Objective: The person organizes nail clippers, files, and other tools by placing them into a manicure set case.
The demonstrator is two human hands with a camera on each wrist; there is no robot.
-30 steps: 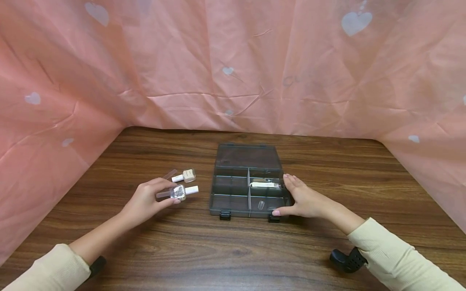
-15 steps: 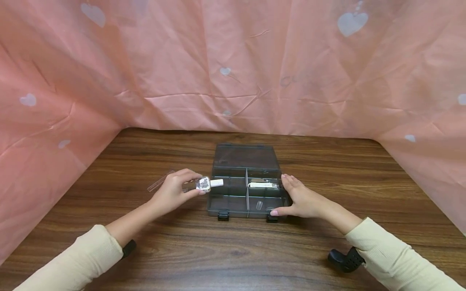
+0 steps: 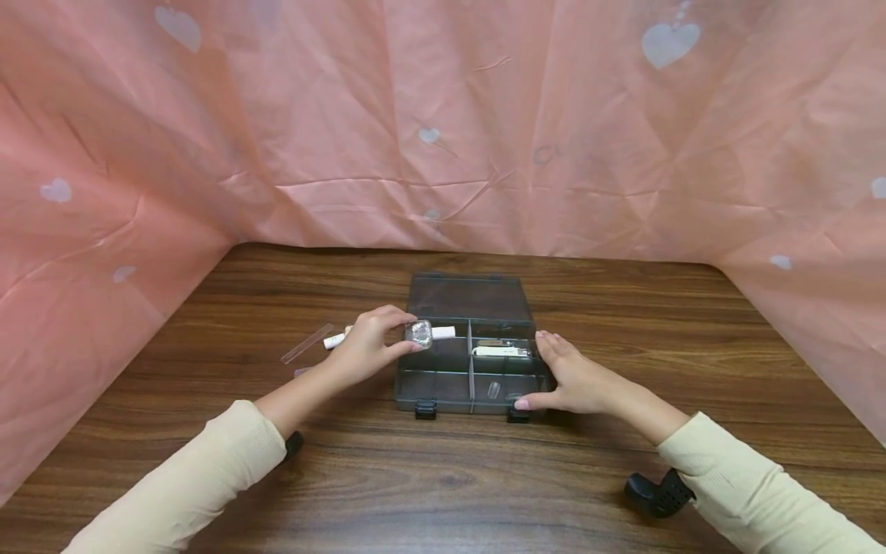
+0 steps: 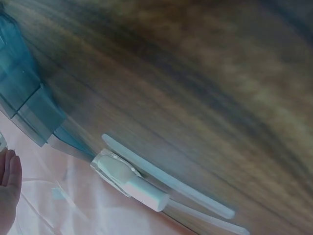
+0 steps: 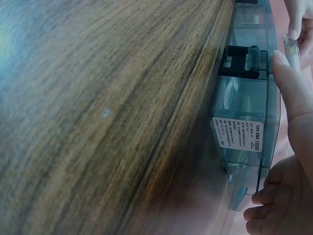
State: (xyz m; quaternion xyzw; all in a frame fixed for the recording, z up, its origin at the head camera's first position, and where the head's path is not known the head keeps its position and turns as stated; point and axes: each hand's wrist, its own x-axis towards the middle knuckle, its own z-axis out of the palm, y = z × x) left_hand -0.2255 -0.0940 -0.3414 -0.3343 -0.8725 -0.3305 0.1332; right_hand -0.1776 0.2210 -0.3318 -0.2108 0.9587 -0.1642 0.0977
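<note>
My left hand (image 3: 370, 348) pinches a square nail polish bottle (image 3: 419, 334) with silvery contents and a white cap, held over the left side of the dark see-through divided box (image 3: 434, 383). The cap points right. At the box's right front corner, my right hand (image 3: 580, 378) holds it, thumb on the front rim and fingers along the side. A white nail clipper (image 3: 501, 352) and a second clipper (image 3: 494, 343) lie in a right compartment. In front of them is a clear false nail tip (image 3: 494, 390). The right wrist view shows a white label (image 5: 238, 134) on the box wall.
Left of the box lies another nail polish bottle (image 4: 115, 169), pale with a white cap, mostly behind my left hand in the head view. Clear strips (image 3: 307, 344) lie beside it. The box lid (image 3: 471, 298) leans back. Pink cloth (image 3: 443, 154) surrounds the wooden table (image 3: 443, 477).
My left hand has carried the silvery nail polish bottle rightward from the strips to above the box's left side. My right hand stays at the box corner.
</note>
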